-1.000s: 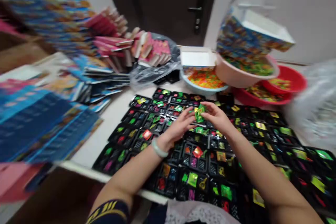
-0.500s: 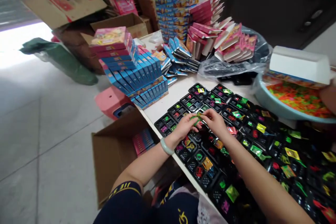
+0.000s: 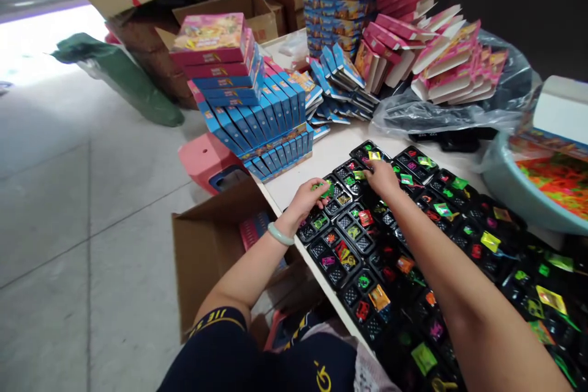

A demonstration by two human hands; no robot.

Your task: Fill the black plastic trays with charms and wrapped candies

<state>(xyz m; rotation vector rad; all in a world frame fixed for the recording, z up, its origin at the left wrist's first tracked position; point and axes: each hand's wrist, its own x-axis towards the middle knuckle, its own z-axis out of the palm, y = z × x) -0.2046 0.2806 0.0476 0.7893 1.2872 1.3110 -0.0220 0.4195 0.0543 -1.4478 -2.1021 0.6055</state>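
Several black compartment trays (image 3: 356,239) cover the white table (image 3: 331,150), each cell holding small bright foil packets. My left hand (image 3: 307,198), with a pale bangle on the wrist, is curled over a green packet (image 3: 323,189) at the near-left trays. My right hand (image 3: 381,176) reaches to the far-left trays with its fingers pinched together on a small packet that I cannot make out; a yellow packet (image 3: 373,155) lies just beyond it.
Stacks of blue boxes (image 3: 266,135) with pink boxes (image 3: 211,40) on top stand at the table's left end; open pink boxes (image 3: 441,64) lie behind. A bowl (image 3: 505,180) of orange-green pieces is at right. An open cardboard box (image 3: 209,257) and pink stool (image 3: 206,162) sit on the floor.
The view has swung left and down. My hands, held together over one green packet before, have parted: the left stays on a green packet, the right has reached farther along the trays.
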